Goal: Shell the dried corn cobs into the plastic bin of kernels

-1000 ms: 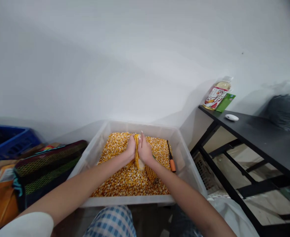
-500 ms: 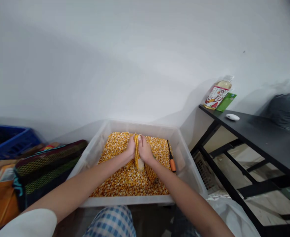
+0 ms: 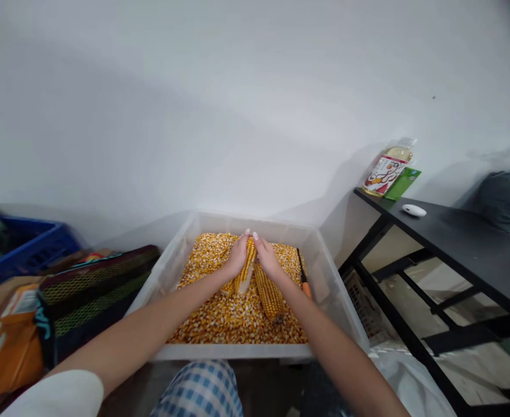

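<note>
Cob point(image 3: 246, 267) held tilted between my hands, over kernels point(image 3: 207, 313) in the plastic tub point(image 3: 237, 351); its pale butt end points toward me. Left hand point(image 3: 237, 258) and right hand point(image 3: 267, 259) are both closed on it, fingertips up near its tip. A second cob point(image 3: 269, 295) lies on the kernels just beside my right hand. Orange-handled tool point(image 3: 306, 289) rests by the tub's right wall. A firm, even hold seems best, with the cob kept low over the tub.
</note>
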Demonstrator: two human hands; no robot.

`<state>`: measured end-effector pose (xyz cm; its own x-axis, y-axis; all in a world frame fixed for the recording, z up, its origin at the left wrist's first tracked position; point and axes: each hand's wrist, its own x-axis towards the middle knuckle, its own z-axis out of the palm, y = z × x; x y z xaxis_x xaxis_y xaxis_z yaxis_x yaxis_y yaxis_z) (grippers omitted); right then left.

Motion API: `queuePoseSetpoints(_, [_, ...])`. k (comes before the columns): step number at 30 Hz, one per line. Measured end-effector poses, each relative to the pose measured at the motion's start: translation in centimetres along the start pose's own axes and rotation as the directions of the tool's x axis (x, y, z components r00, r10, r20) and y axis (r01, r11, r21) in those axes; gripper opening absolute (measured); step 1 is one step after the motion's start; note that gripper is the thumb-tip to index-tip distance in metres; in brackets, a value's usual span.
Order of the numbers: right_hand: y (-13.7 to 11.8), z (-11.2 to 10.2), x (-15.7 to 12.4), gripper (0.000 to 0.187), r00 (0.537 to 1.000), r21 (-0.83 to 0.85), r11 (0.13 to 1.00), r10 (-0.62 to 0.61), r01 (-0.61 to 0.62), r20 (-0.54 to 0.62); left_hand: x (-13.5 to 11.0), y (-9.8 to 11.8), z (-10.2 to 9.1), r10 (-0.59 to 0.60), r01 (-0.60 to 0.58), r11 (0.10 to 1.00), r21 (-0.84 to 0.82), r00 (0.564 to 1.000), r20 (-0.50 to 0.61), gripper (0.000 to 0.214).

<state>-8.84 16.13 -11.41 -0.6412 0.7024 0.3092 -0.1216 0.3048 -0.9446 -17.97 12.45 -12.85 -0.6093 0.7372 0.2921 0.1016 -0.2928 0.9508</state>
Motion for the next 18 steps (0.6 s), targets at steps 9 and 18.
queuePoseSetpoints(9, [1.6, 0.3, -0.2, 0.048, 0.994, -0.252, 0.968, -0.025, -0.003, -0.106, -0.3, -0.9, 0.1, -0.051, 0.051, 0.997, 0.053, 0.999, 0.001, 0.041])
queuePoseSetpoints(18, [0.3, -0.3, 0.3, 0.051, 0.999, -0.334, 0.942, 0.013, 0.0, 0.036, 0.4, -1.5, -0.2, -0.075, 0.075, 0.997, -0.032, 0.997, -0.009, 0.033])
